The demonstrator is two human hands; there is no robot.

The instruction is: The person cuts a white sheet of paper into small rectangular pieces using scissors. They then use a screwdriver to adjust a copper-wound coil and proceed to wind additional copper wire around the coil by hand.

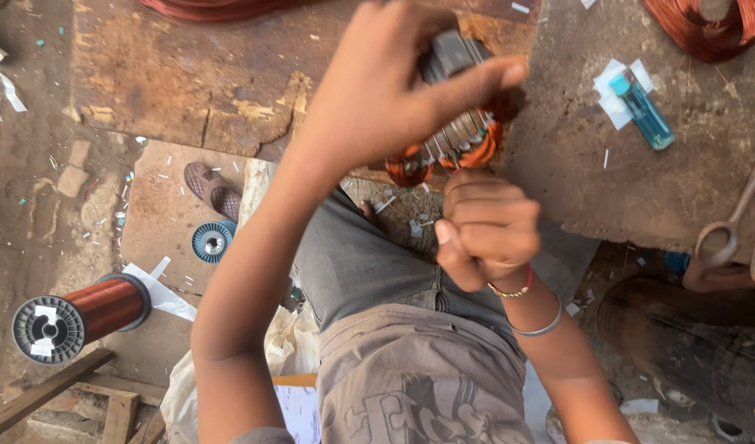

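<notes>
The left hand [377,90] wraps its fingers [468,82] around a motor stator [455,123] with copper windings. Just below these fingers, the right hand [488,226] is a closed fist, pinching something too small to tell.

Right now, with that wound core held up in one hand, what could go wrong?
1. The left hand alone holds the motor stator in the air while the right hand, fisted, works just under its copper windings; a slip could drop it onto the lap.
2. Pulling there may nick or kink the wire.
3. The blue lighter lies on the slab close by and could be knocked off.
</notes>
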